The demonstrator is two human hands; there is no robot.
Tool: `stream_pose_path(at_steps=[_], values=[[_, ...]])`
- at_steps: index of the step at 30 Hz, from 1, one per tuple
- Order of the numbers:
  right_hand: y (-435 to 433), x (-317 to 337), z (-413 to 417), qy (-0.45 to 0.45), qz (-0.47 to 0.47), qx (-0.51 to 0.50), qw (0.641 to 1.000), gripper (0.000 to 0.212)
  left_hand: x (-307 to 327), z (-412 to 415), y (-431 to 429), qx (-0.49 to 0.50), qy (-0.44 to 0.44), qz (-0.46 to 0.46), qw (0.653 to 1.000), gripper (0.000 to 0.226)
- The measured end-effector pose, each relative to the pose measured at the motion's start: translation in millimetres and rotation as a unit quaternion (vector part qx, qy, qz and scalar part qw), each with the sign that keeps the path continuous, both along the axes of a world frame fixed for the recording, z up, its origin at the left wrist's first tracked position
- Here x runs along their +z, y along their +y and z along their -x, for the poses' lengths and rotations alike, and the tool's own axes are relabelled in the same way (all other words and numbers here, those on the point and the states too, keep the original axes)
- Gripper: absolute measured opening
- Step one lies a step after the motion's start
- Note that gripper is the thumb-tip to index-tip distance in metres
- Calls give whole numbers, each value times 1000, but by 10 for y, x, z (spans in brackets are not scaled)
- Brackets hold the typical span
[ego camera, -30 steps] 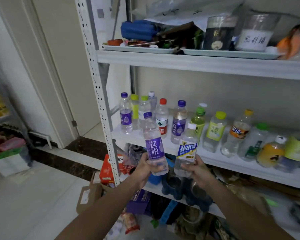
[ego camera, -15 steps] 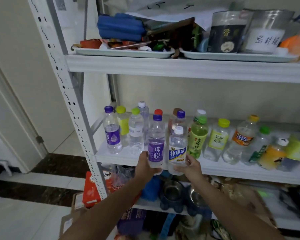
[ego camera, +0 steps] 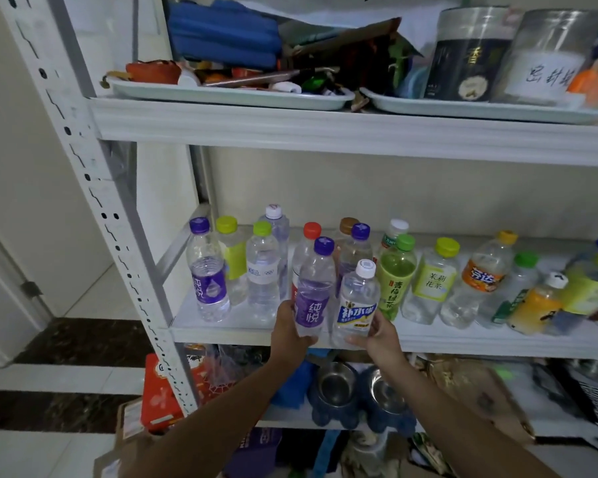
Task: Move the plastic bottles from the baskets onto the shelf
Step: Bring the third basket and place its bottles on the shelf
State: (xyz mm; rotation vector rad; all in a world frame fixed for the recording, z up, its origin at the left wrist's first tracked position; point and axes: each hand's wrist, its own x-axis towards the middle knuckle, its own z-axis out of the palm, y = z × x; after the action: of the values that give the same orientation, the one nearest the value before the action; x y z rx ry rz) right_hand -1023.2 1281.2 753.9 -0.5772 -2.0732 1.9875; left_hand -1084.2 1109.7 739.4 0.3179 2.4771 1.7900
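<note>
**Two bottles held at the front edge of the middle shelf**

The fingers of the left hand (ego camera: 290,331) are curled round the lower body of a purple-labelled bottle (ego camera: 313,288), with the thumb laid on its near side; the fingers of the right hand (ego camera: 377,334) are wrapped low on a white-capped bottle (ego camera: 358,301), one finger tucked under its base. Both bottles are held upright, side by side and almost touching. Their bases are level with the front lip of the shelf (ego camera: 463,343); whether they are already set down cannot be told.

Just behind them a crowded row of bottles is seen; a green tea bottle (ego camera: 396,281) stands close to the right-hand one, and a purple-capped bottle (ego camera: 208,274) stands apart to the left. Above, a tray (ego camera: 228,96) of oddments is carried by the upper shelf; below, steel bowls (ego camera: 335,384) are stored. No basket is in view.

Both held bottles are judged to be light, since the walls are clear and little liquid can be made out; thin plastic of this kind is expected to dent under a hard squeeze, and the glossy labels may slip. A hold low on the body, as here, is thought best, so that each base can be guided flat onto the board. The tall, narrow shape is likely to topple, and the neighbours could be knocked if the bottles are pushed in carelessly.
</note>
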Motion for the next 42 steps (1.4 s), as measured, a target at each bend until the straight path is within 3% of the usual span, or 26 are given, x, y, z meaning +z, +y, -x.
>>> stream_pose_path(at_steps=[5,20,42], values=[[3,15,20,-6,-7,-7,1000,69,-43,87,15,-3,5,-31,999,67],[-8,40,170,-22,-18,-9,1000,74,-9,237,82,-5,30,18,999,59],[104,23,496,-33,-9,9,999,77,-77,494,191,-4,18,67,998,69]])
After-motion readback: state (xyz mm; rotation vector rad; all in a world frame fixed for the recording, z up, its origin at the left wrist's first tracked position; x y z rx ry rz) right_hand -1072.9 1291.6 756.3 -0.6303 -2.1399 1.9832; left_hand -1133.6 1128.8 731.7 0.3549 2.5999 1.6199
